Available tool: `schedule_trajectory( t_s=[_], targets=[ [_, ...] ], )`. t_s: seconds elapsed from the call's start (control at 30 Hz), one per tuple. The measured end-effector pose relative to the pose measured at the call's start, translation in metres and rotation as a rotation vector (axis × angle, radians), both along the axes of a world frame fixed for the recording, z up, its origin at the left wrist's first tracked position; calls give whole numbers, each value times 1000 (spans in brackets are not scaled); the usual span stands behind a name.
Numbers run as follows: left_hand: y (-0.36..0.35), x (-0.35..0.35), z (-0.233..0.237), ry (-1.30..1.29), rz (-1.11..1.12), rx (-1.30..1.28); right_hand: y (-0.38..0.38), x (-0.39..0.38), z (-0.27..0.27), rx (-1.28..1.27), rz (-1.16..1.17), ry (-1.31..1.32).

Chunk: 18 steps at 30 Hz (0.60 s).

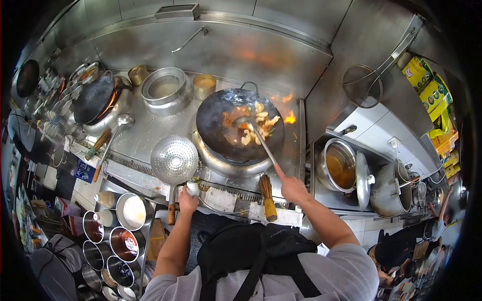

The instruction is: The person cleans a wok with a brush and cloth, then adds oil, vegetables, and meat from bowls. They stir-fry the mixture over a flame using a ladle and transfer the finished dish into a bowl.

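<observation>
My right hand (293, 189) is closed around the handle of a ladle (264, 144), whose bowl rests among the food in a black wok (211, 118). Pale chunks of food (262, 120) and a reddish-brown sauce lie in the wok, and flames (289, 118) show past its right rim. At the stove's front edge, my left hand (188, 201) is closed on a small white thing (193, 188) that I cannot identify. Just left of that hand lies a perforated skimmer (174, 159) with a wooden handle. A bamboo brush (267, 198) sits below the wok.
Behind the skimmer stand a metal pot (163, 86) and a brass-coloured container (204, 86). A second wok (94, 103) and another ladle (116, 135) are at left. Several seasoning tubs (124, 243) fill the lower left. On the right is a pot of brown liquid (340, 164).
</observation>
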<state>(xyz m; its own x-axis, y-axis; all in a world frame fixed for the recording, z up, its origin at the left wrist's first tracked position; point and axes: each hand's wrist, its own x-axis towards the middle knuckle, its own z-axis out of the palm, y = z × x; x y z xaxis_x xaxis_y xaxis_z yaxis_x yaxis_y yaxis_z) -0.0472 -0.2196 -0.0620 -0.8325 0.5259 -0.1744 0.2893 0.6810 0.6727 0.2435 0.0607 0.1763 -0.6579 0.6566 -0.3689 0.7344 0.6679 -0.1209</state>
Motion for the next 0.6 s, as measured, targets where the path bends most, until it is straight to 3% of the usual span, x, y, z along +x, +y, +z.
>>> schedule_trajectory(
  t_s=[0.03,0.1,0.17,0.2,0.23,0.27,0.3,0.33,0.37,0.43,0.5,0.53,0.57,0.6],
  targets=[
    [1,2,-5,43,2,28,-2,10,15,-49,20,-42],
    [1,4,4,37,2,30,24,7,43,-581,-222,139],
    [6,-4,11,-39,-30,92,58,5,3,-679,-230,282],
    [8,-3,32,-123,18,55,58,4,-13,-678,-222,288],
    [4,-8,39,-113,20,58,47,8,-32,-360,-145,223],
    [-1,-17,42,-319,54,345,38,10,-43,-38,-71,159],
    [-1,-26,49,-526,79,633,22,10,-21,-63,-108,-8],
    [-2,-18,97,-614,179,814,6,18,-1,-118,-105,-22],
    [-3,-23,107,-619,214,950,-1,29,3,-140,-71,-22],
    [7,-22,157,-866,285,999,14,33,5,-251,-8,12],
    [38,-46,124,-1018,171,809,28,15,16,-414,-134,71],
    [61,-39,123,-1042,248,684,35,8,21,-568,-253,129],
    [84,-33,108,-1053,184,632,37,9,11,-564,-250,139],
    [104,-18,111,-1108,185,612,39,10,-11,-332,-167,87]
  ],
)
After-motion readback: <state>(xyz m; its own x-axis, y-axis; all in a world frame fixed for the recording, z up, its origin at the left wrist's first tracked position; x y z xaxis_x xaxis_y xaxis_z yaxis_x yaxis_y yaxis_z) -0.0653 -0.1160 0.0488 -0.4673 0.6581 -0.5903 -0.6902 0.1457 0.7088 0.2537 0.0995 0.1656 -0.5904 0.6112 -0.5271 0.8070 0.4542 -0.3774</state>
